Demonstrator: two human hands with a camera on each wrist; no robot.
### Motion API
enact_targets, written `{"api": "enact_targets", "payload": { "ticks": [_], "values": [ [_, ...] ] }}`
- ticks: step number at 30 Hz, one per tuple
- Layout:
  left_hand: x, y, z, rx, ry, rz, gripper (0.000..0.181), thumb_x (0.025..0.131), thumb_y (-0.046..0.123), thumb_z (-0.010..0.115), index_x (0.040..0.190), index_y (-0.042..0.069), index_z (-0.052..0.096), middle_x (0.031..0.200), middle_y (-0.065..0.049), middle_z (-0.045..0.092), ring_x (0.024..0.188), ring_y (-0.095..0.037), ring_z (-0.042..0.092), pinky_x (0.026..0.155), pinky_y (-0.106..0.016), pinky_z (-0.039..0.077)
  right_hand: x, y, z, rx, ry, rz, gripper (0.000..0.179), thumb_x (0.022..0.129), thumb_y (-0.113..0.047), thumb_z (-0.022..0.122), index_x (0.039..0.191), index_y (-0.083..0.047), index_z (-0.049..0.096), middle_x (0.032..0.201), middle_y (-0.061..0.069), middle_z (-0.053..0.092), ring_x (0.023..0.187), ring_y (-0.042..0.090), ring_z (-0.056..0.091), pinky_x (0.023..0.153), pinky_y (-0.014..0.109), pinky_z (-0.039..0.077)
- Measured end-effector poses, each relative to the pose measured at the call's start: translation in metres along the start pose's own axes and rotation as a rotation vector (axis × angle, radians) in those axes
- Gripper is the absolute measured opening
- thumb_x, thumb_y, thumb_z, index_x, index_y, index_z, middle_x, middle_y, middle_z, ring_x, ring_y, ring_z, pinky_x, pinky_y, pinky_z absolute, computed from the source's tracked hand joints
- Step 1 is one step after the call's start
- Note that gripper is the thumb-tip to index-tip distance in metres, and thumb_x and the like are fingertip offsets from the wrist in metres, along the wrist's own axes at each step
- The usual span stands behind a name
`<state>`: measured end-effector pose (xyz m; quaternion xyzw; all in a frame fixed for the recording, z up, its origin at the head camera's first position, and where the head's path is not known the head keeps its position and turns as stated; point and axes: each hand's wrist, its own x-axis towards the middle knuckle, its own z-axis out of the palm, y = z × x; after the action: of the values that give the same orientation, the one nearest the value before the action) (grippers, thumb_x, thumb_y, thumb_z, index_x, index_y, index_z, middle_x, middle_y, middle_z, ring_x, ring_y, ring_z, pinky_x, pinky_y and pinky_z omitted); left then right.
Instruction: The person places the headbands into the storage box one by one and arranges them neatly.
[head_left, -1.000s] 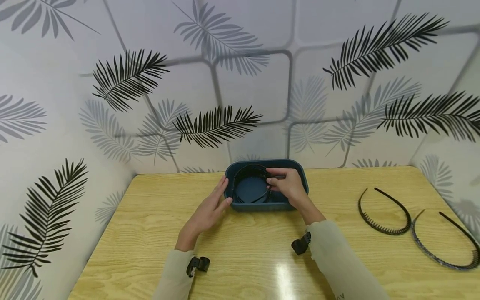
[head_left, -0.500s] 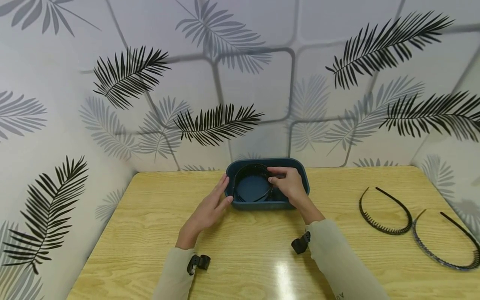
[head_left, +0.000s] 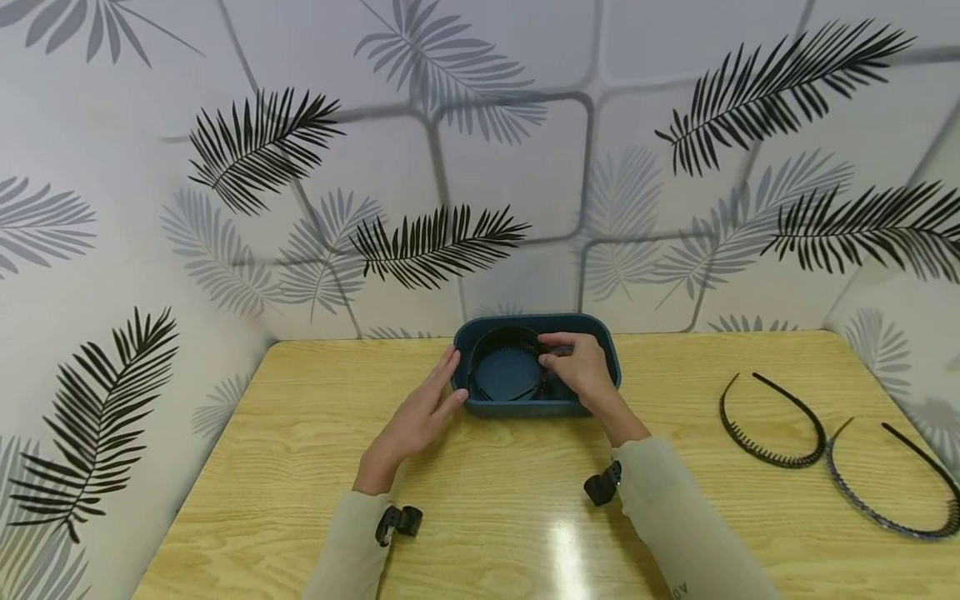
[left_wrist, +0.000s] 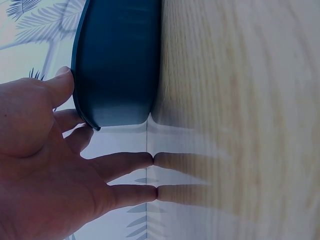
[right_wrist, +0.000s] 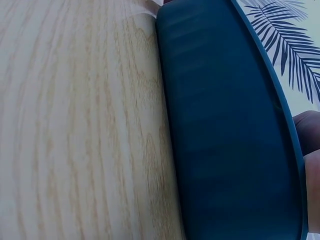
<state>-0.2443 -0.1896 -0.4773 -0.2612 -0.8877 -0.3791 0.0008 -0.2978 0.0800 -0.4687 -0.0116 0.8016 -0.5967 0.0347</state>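
A dark blue oval bin [head_left: 528, 409] stands on the table against the wall. Inside it, toward the left, lies a black toothed headband [head_left: 504, 335], curved into a ring; whether more than one is nested there I cannot tell. My right hand [head_left: 583, 367] reaches over the front rim and pinches the headband's right side between thumb and fingers. At the bin's left end rests my left hand [head_left: 418, 417]. In the left wrist view, the thumb of this left hand [left_wrist: 55, 160] touches the rim of the bin [left_wrist: 117, 60], fingers spread and fairly straight.
Two more toothed headbands lie on the right of the wooden table [head_left: 480, 500]: a black one [head_left: 780, 461] and a grey-blue and black one [head_left: 885, 522]. A wall [head_left: 517, 183] with printed leaves rises right behind the bin.
Both hands stay at the bin with almost no movement; the right still pinches the headband. The whole head view has shifted very slightly.
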Motion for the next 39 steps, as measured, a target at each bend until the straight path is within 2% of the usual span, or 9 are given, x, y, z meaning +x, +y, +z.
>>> {"api": "enact_targets", "payload": {
  "ticks": [7, 12, 16, 20, 25, 31, 39],
  "values": [
    [0.001, -0.001, -0.001, -0.018, -0.005, 0.0, 0.061, 0.103, 0.027, 0.043, 0.152, 0.007, 0.013, 0.159, -0.008, 0.005, 0.144, -0.021, 0.008, 0.112, -0.047, 0.018, -0.001, -0.003, 0.0, -0.048, 0.011, 0.035, 0.034, 0.087, -0.002, 0.066, 0.121, -0.008, 0.066, 0.105, 0.015, 0.065, 0.089, 0.03, 0.065, 0.073, 0.037, 0.053],
    [0.002, 0.0, -0.001, -0.017, 0.004, 0.014, 0.061, 0.102, 0.024, 0.044, 0.152, 0.005, 0.015, 0.158, -0.011, 0.006, 0.144, -0.024, 0.01, 0.111, -0.049, 0.019, -0.001, -0.005, -0.001, -0.06, 0.009, 0.046, 0.034, 0.087, -0.001, 0.065, 0.12, -0.008, 0.067, 0.11, 0.015, 0.063, 0.091, 0.025, 0.063, 0.071, 0.033, 0.052],
    [0.002, 0.001, -0.001, -0.018, 0.007, 0.024, 0.06, 0.102, 0.022, 0.044, 0.151, 0.003, 0.015, 0.158, -0.013, 0.007, 0.144, -0.027, 0.01, 0.111, -0.051, 0.02, 0.0, -0.003, -0.002, -0.055, 0.006, 0.043, 0.034, 0.087, -0.001, 0.065, 0.12, -0.007, 0.066, 0.111, 0.016, 0.062, 0.091, 0.026, 0.063, 0.072, 0.035, 0.052],
    [0.001, 0.001, -0.001, -0.016, 0.007, 0.018, 0.061, 0.102, 0.023, 0.044, 0.152, 0.003, 0.015, 0.158, -0.013, 0.007, 0.144, -0.026, 0.01, 0.111, -0.05, 0.02, 0.0, -0.002, -0.001, -0.047, 0.006, 0.028, 0.034, 0.087, -0.001, 0.065, 0.121, -0.007, 0.066, 0.112, 0.016, 0.062, 0.091, 0.029, 0.064, 0.074, 0.038, 0.053],
    [0.001, -0.001, -0.001, -0.012, 0.009, 0.009, 0.061, 0.102, 0.024, 0.045, 0.152, 0.004, 0.016, 0.158, -0.011, 0.007, 0.144, -0.024, 0.01, 0.112, -0.048, 0.019, -0.001, -0.002, 0.0, -0.031, 0.01, 0.005, 0.033, 0.088, -0.001, 0.064, 0.121, -0.005, 0.065, 0.118, 0.014, 0.06, 0.099, 0.027, 0.062, 0.077, 0.035, 0.053],
    [0.001, -0.003, 0.0, -0.008, 0.011, 0.008, 0.061, 0.102, 0.026, 0.045, 0.152, 0.004, 0.016, 0.158, -0.011, 0.007, 0.144, -0.023, 0.01, 0.112, -0.048, 0.019, -0.003, -0.002, -0.003, 0.025, 0.012, -0.038, 0.031, 0.089, 0.0, 0.061, 0.12, -0.001, 0.064, 0.121, 0.016, 0.059, 0.105, 0.028, 0.058, 0.081, 0.036, 0.052],
    [0.001, -0.002, 0.0, -0.015, 0.006, 0.009, 0.061, 0.102, 0.026, 0.044, 0.152, 0.005, 0.015, 0.158, -0.01, 0.007, 0.144, -0.023, 0.009, 0.112, -0.048, 0.018, -0.006, -0.006, -0.012, 0.078, 0.049, -0.122, 0.029, 0.089, 0.001, 0.061, 0.117, 0.0, 0.066, 0.118, 0.017, 0.061, 0.101, 0.025, 0.059, 0.077, 0.026, 0.05]
  ]
}}
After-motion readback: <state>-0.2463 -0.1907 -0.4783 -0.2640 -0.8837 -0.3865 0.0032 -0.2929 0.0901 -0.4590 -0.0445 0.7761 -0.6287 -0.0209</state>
